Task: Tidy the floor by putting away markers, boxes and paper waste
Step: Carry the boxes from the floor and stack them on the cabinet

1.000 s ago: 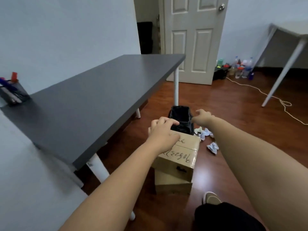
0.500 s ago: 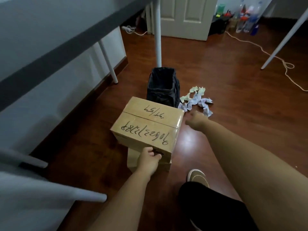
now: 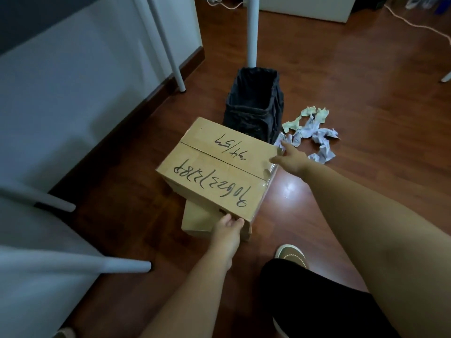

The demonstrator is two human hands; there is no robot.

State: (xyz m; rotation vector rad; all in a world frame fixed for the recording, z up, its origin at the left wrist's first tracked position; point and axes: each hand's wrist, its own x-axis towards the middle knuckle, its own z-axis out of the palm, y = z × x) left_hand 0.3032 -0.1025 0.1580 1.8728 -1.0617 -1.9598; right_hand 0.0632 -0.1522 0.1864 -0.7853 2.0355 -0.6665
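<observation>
Wood floor (image 3: 366, 81), lower box (image 3: 195, 220), bin (image 3: 253, 106), crumpled paper (image 3: 314, 135)

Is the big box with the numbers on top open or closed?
Closed. The top cardboard box has both flaps lying flat, meeting at a seam across the top, with shiny tape over its right edge.
</observation>
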